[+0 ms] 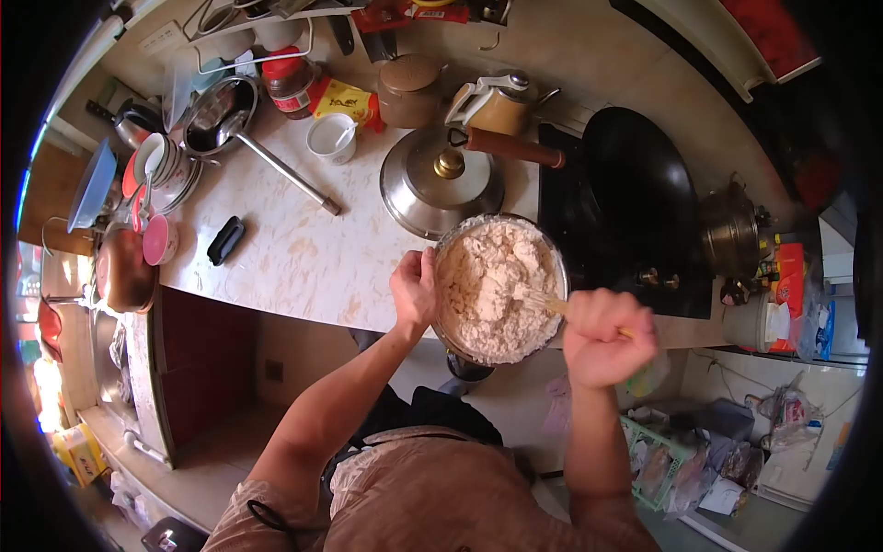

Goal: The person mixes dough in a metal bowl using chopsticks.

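Left hand clamped on the left rim of a round metal bowl, thumb up at the edge. Right hand closed in a fist round pale wooden sticks, slightly blurred; exact stick count can't be read. Hands apart, one on either side of the bowl.

Bowl sits at the front edge of the white-and-tan marbled surface, partly past the edge in this view — can't tell if it rests there or is held just above. Inside: lumpy, off-white floury dough, loose clumps, spread up to the walls. Stick tips are in the dough, right of centre.

Just behind the bowl: domed steel lid with a brass-coloured knob. To the right, a large black wok on the black stove, its brown wooden handle reaching left over the lid. Behind the lid, a brown lidded pot and a tan kettle with a white handle.

Left of the lid: small white tub with a spoon in it, long-handled steel pan lying nearby, black oblong object near the front edge, pink cup beyond that — just beside stacked bowls.
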A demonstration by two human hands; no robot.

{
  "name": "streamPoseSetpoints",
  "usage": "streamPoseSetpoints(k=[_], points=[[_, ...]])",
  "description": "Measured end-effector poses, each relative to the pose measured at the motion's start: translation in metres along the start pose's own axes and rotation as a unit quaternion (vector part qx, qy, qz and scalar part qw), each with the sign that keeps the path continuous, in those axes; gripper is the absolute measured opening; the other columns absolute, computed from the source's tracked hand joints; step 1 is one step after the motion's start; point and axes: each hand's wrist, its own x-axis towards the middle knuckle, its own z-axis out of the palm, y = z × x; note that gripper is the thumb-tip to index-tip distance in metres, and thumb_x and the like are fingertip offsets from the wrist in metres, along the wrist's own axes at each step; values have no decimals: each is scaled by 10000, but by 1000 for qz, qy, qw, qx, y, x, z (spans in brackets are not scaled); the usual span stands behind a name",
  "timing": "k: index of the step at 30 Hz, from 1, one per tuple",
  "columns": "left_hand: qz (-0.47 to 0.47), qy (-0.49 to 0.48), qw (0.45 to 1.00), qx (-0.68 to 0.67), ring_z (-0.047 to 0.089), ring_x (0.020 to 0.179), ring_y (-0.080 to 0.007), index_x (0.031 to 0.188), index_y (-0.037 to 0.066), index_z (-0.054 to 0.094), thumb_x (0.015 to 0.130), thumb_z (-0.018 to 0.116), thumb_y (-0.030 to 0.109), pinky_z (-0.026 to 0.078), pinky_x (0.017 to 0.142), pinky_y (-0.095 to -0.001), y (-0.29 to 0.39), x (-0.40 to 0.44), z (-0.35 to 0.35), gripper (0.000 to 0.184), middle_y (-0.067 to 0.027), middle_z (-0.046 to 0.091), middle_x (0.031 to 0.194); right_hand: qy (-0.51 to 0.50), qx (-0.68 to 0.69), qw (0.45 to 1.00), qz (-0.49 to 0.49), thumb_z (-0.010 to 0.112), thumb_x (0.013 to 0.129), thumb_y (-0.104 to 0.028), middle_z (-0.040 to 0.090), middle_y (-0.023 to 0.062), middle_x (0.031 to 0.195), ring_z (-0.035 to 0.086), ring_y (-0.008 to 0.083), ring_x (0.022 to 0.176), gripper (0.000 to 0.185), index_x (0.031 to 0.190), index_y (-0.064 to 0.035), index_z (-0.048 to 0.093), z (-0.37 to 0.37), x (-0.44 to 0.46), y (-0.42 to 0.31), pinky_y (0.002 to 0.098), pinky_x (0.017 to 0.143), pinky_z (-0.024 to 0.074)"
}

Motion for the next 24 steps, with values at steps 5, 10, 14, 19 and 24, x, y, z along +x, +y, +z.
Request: streamPoseSetpoints(k=[5,10,14,19,24], points=[[1,11,1000,1,421,565,-114,737,-52,542,928,527,223,400,541,-294,17,1,-2,336,-77,510,583,60,66,996,23,340,898,-280,260,-1,489,223,121,450,396,545,-107,296,-31,-11,70,302,468,201],[-3,-5,1000,-17,471,577,-112,751,-50,559,928,525,221,415,550,-290,-3,1,1,325,-89,549,597,93,62,993,-36,358,898,-309,258,-1,495,210,119,455,394,567,-108,287,-23,-13,4,299,470,200],[-1,-3,1000,-27,472,577,-105,764,-51,557,936,513,216,416,556,-284,0,1,2,321,-76,558,609,146,2,987,-66,321,921,-306,280,-1,526,231,112,487,383,593,-109,296,-54,-23,1,278,477,224],[25,-2,999,-24,467,576,-102,751,-50,556,939,512,214,415,552,-278,4,1,1,327,-64,558,612,275,-342,897,-56,371,929,-208,487,73,645,519,186,654,269,784,-32,514,-81,-46,5,310,578,420],[7,-9,1000,-19,458,567,-93,742,-53,556,940,515,210,407,538,-268,11,-3,0,331,-51,556,609,10,-713,691,123,539,879,-116,577,140,674,584,227,602,162,812,23,591,-79,-62,-55,326,600,469]])
